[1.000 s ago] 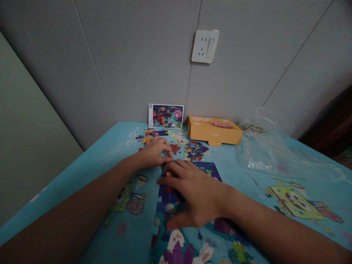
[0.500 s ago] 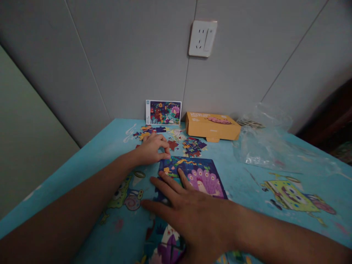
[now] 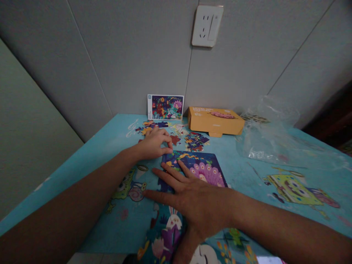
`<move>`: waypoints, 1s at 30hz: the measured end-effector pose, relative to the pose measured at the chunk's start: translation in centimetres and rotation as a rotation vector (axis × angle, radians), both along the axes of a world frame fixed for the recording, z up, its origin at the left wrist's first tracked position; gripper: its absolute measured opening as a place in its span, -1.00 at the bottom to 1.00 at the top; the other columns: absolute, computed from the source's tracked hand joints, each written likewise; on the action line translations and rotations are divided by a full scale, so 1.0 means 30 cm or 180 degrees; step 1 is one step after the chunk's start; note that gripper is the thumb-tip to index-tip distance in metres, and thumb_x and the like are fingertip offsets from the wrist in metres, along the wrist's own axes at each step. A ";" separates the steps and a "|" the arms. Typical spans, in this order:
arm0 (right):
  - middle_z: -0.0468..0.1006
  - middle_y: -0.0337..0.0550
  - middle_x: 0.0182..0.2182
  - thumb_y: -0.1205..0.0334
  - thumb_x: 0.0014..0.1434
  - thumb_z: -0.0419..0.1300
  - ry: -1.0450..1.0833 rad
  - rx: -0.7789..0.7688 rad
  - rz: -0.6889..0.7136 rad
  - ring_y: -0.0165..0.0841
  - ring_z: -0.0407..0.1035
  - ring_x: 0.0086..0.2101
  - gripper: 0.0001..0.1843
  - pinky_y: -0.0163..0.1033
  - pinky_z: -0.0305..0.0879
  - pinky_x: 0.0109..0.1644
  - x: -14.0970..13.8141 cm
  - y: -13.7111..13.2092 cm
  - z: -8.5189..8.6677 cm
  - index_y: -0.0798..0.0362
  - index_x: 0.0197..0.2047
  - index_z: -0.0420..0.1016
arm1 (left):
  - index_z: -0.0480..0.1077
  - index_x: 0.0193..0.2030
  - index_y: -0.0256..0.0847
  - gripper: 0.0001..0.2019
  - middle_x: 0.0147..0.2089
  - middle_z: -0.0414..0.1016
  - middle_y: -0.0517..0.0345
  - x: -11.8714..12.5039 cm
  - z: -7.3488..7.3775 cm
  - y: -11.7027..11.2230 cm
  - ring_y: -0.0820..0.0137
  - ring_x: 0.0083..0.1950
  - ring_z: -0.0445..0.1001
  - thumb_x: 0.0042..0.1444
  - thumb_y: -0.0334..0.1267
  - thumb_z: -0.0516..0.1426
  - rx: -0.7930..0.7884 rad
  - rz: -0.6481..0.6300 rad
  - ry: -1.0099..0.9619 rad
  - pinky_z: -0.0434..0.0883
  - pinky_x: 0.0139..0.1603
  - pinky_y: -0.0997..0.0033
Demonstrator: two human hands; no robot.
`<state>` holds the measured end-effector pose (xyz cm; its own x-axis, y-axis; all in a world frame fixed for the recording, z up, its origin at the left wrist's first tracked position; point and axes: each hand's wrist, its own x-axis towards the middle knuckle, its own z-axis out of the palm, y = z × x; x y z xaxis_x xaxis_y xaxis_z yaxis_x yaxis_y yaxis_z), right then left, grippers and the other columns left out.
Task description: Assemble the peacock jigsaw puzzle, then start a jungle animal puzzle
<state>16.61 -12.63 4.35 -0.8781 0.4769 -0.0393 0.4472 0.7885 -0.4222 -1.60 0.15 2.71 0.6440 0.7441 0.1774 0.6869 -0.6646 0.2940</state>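
Observation:
A partly assembled jigsaw puzzle [image 3: 200,168] with a purple peacock lies on the blue cartoon tablecloth [image 3: 275,172]. My right hand [image 3: 192,198] lies flat on the puzzle's left part, fingers stretched out and spread. My left hand [image 3: 154,145] rests at the puzzle's far left corner, fingers curled and pinched together; whether a piece is in them is hidden. Loose puzzle pieces [image 3: 194,141] lie scattered just beyond both hands.
A reference picture card [image 3: 165,107] leans against the grey wall. An orange box [image 3: 216,121] lies to its right, and a crumpled clear plastic bag [image 3: 269,143] further right. A white wall socket [image 3: 207,25] is above. The table's near edge runs along the bottom.
My right hand slid back toward me, uncovering the peacock part of the puzzle, and its fingers spread. My left hand stayed put at the corner.

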 end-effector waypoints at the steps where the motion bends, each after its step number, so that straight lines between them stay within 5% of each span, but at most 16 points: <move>1: -0.21 0.13 0.41 -0.34 -0.17 0.33 -0.0020 -0.0011 -0.0005 0.21 -0.39 0.34 0.19 0.41 -0.48 0.29 0.000 0.000 0.001 -0.16 0.42 -0.06 | 0.54 -0.26 -0.11 -0.86 -0.03 0.38 0.08 -0.002 0.004 -0.002 0.16 0.07 0.21 0.05 -0.15 0.23 0.0065 -0.0033 0.0015 0.06 0.20 -0.01; 7: -0.26 0.12 0.42 -0.41 -0.18 0.28 -0.0041 -0.0058 -0.0018 0.23 -0.41 0.34 0.20 0.43 -0.38 0.27 0.002 -0.005 0.005 -0.18 0.42 -0.09 | 0.49 -0.10 -0.16 -0.80 0.04 0.41 0.04 0.020 0.130 -0.084 0.21 0.14 0.27 0.16 -0.25 0.13 0.0454 -0.0481 -0.0176 0.17 0.21 0.08; 10: -0.10 -0.01 0.40 -0.41 -0.19 0.28 0.0075 0.0150 -0.0027 0.18 -0.23 0.33 0.15 0.34 -0.13 0.28 0.002 -0.002 -0.007 -0.19 0.40 0.01 | 0.44 -0.01 -0.15 -0.75 0.11 0.41 0.05 0.061 0.222 -0.234 0.21 0.18 0.32 0.20 -0.25 0.09 0.0596 -0.0919 -0.0358 0.25 0.22 0.09; 12: 0.08 -0.26 0.35 -0.35 -0.10 0.26 0.0152 0.0336 0.0006 0.07 -0.11 0.32 -0.07 0.29 0.02 0.26 0.000 0.004 -0.024 -0.37 0.32 0.14 | 0.43 0.02 -0.08 -0.74 0.18 0.41 0.10 0.089 0.248 -0.363 0.22 0.24 0.31 0.21 -0.21 0.09 0.0777 -0.1425 -0.0379 0.27 0.25 0.13; 14: 0.15 -0.40 0.32 -0.22 0.06 0.23 0.0173 0.0449 0.0025 0.00 -0.09 0.32 -0.32 0.32 0.04 0.25 -0.003 0.013 -0.047 -0.53 0.25 0.20 | 0.43 0.06 0.02 -0.71 0.22 0.41 0.22 0.111 0.227 -0.481 0.26 0.28 0.27 0.21 -0.14 0.10 0.1136 -0.1911 -0.0154 0.30 0.26 0.23; 16: 0.00 -0.26 0.38 -0.08 0.18 0.17 0.0081 0.0540 0.0051 0.06 -0.20 0.34 -0.35 0.40 -0.10 0.27 -0.006 0.021 -0.066 -0.41 0.32 0.12 | 0.32 0.21 0.02 -0.62 0.28 0.33 0.39 0.129 0.164 -0.561 0.50 0.34 0.18 0.31 -0.16 -0.08 0.1814 -0.2474 0.0202 0.39 0.16 0.45; 18: -0.15 -0.04 0.42 0.02 0.26 0.11 -0.0057 0.0646 0.0086 0.13 -0.30 0.35 -0.35 0.47 -0.23 0.26 -0.008 0.025 -0.078 -0.28 0.38 0.03 | 0.29 0.25 -0.01 -0.58 0.31 0.28 0.51 0.145 0.078 -0.596 0.59 0.32 0.21 0.36 -0.26 -0.18 0.2144 -0.2429 0.0255 0.40 0.10 0.57; 23: -0.17 0.05 0.41 0.07 0.38 -0.07 -0.0155 0.0768 0.0132 0.12 -0.31 0.35 -0.48 0.49 -0.23 0.24 -0.006 0.022 -0.062 -0.25 0.38 0.03 | 0.38 0.15 -0.06 -0.69 0.27 0.35 0.31 0.177 -0.081 -0.575 0.41 0.31 0.27 0.31 -0.21 0.01 0.2024 -0.2271 -0.0135 0.28 0.29 0.30; 30: -0.15 0.06 0.41 0.04 0.38 -0.08 -0.0261 0.0883 0.0315 0.13 -0.30 0.35 -0.48 0.48 -0.22 0.24 0.002 0.067 -0.048 -0.21 0.37 0.05 | 0.40 0.12 -0.09 -0.71 0.26 0.36 0.34 0.191 -0.079 -0.537 0.44 0.20 0.39 0.32 -0.25 0.01 0.2041 -0.2284 -0.0290 0.22 0.34 0.24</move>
<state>16.66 -10.62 2.91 -0.9201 0.3916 0.0079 0.3861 0.9102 -0.1503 4.12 -15.95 0.35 0.8713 -0.0768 0.4847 0.0472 -0.9700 -0.2385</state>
